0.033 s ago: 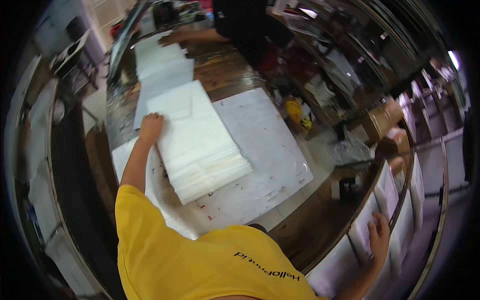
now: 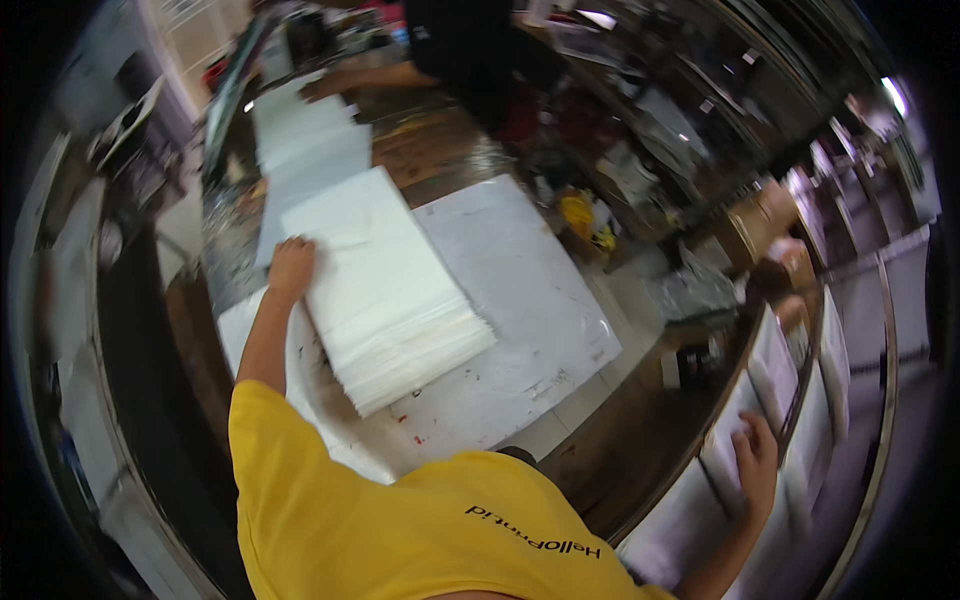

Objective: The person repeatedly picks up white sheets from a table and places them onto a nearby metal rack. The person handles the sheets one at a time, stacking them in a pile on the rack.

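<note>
A thick stack of thin white sheets [image 2: 385, 290] lies on a pale board [image 2: 530, 290] on the table, its near edges fanned in layers. At the stack's far left edge, my left hand [image 2: 292, 266] has its fingers curled over the top sheets, gripping the margin; the thumb is hidden. Beyond the stack, more pale sheets [image 2: 312, 140] overlap in a strip running away. My right hand [image 2: 756, 455] hangs low at the right with fingers loosely bent and apart, holding nothing. It appears in front of white wrapped bundles [image 2: 725, 440]; whether it touches them I cannot tell.
Across the table a person in dark clothes [image 2: 470, 50] rests a hand [image 2: 325, 85] on the far end of the sheet strip. Cardboard boxes [image 2: 755, 220], a clear plastic bag [image 2: 700, 290] and a yellow item [image 2: 580, 212] sit to the right. Dark shelving [image 2: 690, 110] stands behind.
The whole view has shifted slightly, moving the table and stack a little left. The crease on the top sheet near my left hand looks fainter. Both hands keep nearly the same pose.
</note>
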`<state>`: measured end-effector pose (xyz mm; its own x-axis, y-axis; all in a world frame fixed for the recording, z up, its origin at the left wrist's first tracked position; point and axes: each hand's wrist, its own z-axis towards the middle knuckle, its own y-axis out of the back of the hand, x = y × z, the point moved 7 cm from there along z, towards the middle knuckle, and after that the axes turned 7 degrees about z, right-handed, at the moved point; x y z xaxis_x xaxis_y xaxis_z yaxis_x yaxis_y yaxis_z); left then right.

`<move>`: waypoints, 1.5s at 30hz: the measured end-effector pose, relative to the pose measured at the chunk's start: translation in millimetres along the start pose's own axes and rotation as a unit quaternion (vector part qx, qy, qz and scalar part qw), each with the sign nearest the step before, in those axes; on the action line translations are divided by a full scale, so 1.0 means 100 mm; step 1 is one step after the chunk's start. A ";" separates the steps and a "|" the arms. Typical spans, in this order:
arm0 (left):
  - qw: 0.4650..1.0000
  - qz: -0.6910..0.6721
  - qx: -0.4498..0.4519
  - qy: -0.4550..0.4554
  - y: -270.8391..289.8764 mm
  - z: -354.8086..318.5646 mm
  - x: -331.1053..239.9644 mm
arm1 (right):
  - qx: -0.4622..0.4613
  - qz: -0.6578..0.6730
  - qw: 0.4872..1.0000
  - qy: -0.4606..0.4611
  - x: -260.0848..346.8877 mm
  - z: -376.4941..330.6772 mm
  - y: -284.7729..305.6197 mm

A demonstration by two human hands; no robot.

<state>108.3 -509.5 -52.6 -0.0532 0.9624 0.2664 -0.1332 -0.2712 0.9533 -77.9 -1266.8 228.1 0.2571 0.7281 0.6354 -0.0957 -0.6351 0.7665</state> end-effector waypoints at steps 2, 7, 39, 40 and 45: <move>1.000 0.022 -0.008 -0.015 0.02 0.08 -0.04 | 0.039 0.079 0.996 -0.011 -0.01 0.00 -0.19; 0.985 -0.111 -0.117 -0.063 0.73 0.33 -0.75 | 0.088 0.124 0.981 0.123 0.12 0.36 -1.05; 0.831 -0.484 0.051 -0.269 2.35 -0.26 -4.85 | -0.199 0.082 0.976 0.044 -1.88 1.45 2.21; 0.845 -0.450 0.016 -0.287 2.28 -0.25 -4.95 | -0.195 0.165 0.965 -0.052 -2.25 1.32 2.50; 0.882 -0.381 -0.048 -0.273 1.91 -0.32 -5.39 | -0.333 0.132 0.931 -0.073 -3.57 0.76 3.84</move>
<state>80.2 -1080.7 -18.9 0.5692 0.7228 -0.3919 -0.0097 0.4826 0.8758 -133.4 -1789.9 288.2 0.2637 0.4949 0.8280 -0.7362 -0.4513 0.5043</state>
